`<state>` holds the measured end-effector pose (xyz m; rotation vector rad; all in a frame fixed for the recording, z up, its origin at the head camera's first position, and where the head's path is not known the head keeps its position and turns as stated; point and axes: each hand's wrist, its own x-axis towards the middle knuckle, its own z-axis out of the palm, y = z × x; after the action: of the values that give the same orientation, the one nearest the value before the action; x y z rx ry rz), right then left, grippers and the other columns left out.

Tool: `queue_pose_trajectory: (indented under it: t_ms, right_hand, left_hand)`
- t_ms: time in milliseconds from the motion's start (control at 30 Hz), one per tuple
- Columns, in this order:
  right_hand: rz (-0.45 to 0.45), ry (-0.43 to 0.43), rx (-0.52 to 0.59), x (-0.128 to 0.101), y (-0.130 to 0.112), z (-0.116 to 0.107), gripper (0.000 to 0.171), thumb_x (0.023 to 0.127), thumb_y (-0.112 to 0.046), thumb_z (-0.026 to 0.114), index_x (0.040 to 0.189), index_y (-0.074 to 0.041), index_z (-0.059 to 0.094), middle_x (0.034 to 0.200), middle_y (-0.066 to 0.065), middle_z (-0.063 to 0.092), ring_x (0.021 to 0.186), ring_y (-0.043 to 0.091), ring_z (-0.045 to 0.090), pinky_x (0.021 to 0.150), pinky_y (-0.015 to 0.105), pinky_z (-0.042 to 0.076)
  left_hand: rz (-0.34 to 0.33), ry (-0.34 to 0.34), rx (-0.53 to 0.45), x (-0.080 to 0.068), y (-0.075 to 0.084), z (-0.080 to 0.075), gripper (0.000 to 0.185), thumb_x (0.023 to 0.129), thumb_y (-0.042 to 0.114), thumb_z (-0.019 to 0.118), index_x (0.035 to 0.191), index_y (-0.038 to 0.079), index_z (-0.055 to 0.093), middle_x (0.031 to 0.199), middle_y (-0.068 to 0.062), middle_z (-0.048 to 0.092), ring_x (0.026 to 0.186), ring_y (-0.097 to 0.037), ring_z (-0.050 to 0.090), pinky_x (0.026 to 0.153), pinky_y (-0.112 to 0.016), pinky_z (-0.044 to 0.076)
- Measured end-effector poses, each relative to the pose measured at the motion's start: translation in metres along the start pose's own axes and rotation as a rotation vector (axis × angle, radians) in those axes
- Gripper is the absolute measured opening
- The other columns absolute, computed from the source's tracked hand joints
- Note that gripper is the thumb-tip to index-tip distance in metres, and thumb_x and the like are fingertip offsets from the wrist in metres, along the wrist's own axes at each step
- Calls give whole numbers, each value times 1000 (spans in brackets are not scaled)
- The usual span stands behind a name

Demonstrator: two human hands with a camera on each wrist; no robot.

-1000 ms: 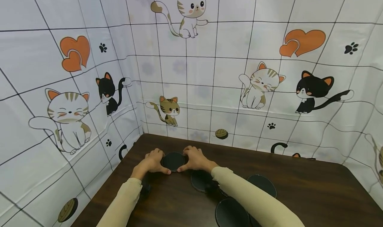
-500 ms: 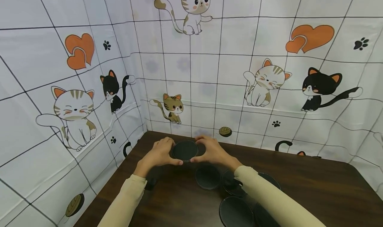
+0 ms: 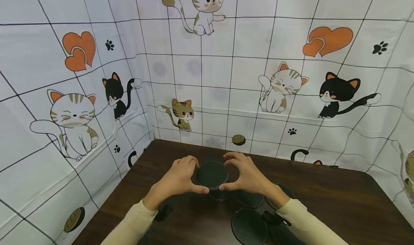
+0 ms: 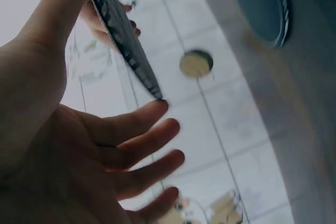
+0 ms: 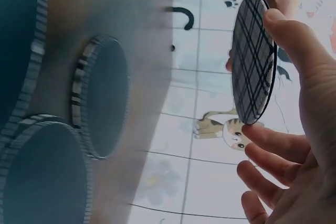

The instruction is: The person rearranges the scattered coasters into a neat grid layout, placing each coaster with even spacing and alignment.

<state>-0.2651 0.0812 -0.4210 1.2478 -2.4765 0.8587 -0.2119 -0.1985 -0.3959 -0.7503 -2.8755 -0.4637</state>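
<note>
I hold a round dark coaster [image 3: 211, 174] up off the table, edge-on between both hands: my left hand [image 3: 177, 180] pinches its left rim with thumb and forefinger, my right hand [image 3: 248, 176] does the same on the right rim, and the other fingers of both hands stay loose and spread. It hangs over the far middle of the brown table [image 3: 339, 202], just above another coaster [image 3: 220, 194] lying flat.

The grip is only on the thin rim, so I judge that uneven pressure from one thumb could tip the disc or let it slip and drop onto the coasters below, knocking them out of place.

The head view shows only the plain dark top face and three more coasters [image 3: 249, 226] near my right sleeve. The right wrist view shows a plaid pattern on the underside [image 5: 253, 59], and the stitched edges of the flat coasters [image 5: 102, 98]; the left wrist view shows how thin the disc [image 4: 126, 45] is
</note>
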Motion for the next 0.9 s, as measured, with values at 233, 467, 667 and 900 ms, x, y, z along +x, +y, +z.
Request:
queue_pose_trajectory:
  t_ms: [233, 467, 667, 900]
  right_hand:
    - [34, -50, -11, -39, -10, 15, 73, 74, -69, 81, 116, -10, 71, 143, 5, 52, 127, 25, 48, 101, 56, 31]
    - [102, -117, 10, -68, -13, 33, 67, 73, -71, 80, 113, -19, 70, 142, 4, 53, 125, 21, 48, 99, 57, 34]
    - [107, -148, -28, -79, -13, 46, 69, 71, -74, 78, 111, -19, 70, 140, 5, 53, 126, 23, 47, 98, 58, 35]
    - [119, -200, -69, -81, -17, 55, 72, 70, -77, 76, 111, -18, 69, 141, 2, 52, 126, 22, 47, 98, 54, 36]
  left_hand:
    - [-18, -91, 80, -16, 24, 21, 85, 68, 74, 81, 113, 3, 64, 116, -10, 55, 114, -32, 52, 102, -59, 38]
    - [-12, -147, 125, -33, 36, 44, 99, 63, 81, 77, 115, -1, 64, 107, -7, 55, 105, -28, 56, 98, -54, 43]
    - [-20, -158, 178, -43, 42, 59, 103, 58, 85, 75, 113, -1, 62, 98, -4, 50, 98, -25, 55, 95, -50, 45]
    - [-63, -237, 241, -43, 44, 66, 103, 55, 88, 72, 111, 2, 63, 96, -3, 48, 96, -23, 52, 94, -48, 45]
